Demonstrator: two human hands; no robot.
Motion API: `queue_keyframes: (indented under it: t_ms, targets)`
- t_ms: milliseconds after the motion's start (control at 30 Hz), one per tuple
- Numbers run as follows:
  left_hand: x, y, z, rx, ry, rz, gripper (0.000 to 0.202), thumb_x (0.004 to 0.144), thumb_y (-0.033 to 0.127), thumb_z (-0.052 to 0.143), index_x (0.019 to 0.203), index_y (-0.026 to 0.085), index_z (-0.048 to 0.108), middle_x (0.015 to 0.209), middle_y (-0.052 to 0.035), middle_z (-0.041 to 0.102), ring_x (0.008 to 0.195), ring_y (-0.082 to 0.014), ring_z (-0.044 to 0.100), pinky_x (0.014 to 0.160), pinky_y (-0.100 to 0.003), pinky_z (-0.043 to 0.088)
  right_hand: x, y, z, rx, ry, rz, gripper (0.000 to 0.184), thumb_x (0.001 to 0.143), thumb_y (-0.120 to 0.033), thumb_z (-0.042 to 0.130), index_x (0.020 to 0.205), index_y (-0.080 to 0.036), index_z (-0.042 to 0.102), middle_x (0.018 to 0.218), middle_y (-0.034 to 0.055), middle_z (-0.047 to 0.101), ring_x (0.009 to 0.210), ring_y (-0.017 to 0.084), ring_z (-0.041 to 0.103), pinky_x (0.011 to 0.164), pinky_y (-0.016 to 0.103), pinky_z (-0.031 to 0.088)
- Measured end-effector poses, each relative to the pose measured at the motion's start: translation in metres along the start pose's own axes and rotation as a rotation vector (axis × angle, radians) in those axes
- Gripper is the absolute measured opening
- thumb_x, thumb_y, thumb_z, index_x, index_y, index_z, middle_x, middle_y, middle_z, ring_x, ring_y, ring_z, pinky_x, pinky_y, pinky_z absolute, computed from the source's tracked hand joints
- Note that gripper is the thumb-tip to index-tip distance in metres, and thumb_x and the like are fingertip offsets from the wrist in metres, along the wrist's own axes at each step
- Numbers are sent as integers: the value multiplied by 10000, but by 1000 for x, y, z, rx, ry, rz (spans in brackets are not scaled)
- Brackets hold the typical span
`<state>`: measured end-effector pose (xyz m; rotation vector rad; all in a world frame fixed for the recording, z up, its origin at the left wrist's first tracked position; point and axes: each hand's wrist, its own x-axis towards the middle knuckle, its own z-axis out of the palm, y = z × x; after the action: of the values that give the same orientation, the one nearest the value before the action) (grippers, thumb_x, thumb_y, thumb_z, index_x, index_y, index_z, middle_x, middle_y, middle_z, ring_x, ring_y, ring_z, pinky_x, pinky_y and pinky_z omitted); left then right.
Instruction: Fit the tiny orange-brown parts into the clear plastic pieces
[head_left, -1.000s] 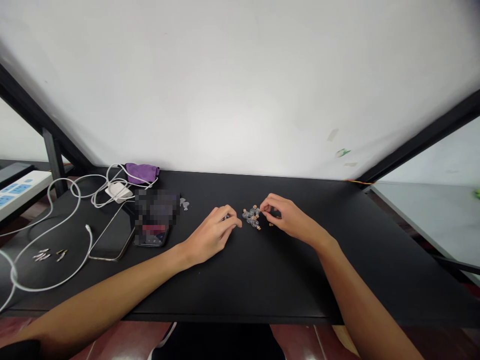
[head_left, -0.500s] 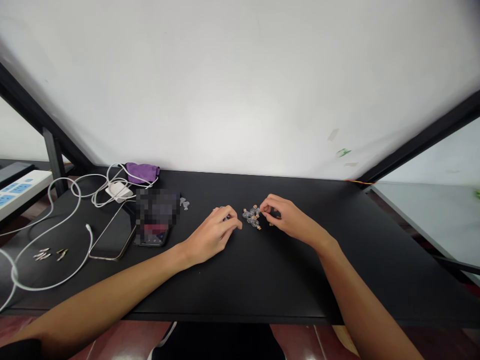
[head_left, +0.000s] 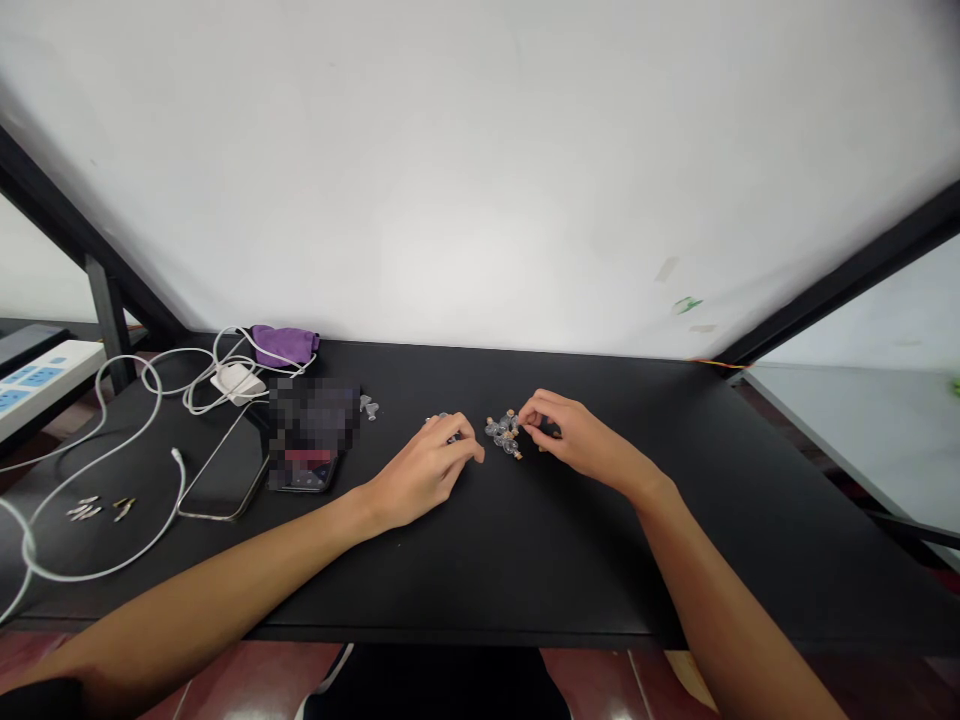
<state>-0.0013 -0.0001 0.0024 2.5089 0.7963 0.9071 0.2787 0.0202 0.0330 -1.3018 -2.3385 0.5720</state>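
Had right hand [head_left: 551, 430] at the right edge of the corked bottles [head_left: 504, 434], thumb and fingertips close together; could not tell whether pinched on one. Held left hand [head_left: 433, 462] over the table [head_left: 517, 560], left of the bottles, fingers curled beside more glass [head_left: 442, 415]; could not tell whether gripping any. Saw phones [head_left: 229, 470] farther left.

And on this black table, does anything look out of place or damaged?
The white cable sprawls in loose loops over the table at left, its plug connected to nothing. A pixelated patch hides part of one phone. The corked bottles are too small to judge for damage.
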Motion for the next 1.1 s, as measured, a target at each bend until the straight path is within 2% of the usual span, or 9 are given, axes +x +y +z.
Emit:
queue_keyframes:
  t_ms: [500,1100]
  targets:
    - [0,1,-1,4,3,-1,234,1038,78,453,1030,204,650,1062,-57,610,908,-167,552,916,-344,435,0,0,0,17,-7,-14,127,982,-196,541,982,-255,654,1002,50,642,906,215,648,846,371,524]
    - [3,5,-4,-2,0,-16,134,1040,131,506,1035,209,615,1097,-47,630,1002,-168,611,947,-339,415,1,-3,1,21,6,-25,123,990,-194,546,969,-251,653,990,40,636,883,200,639,836,344,516]
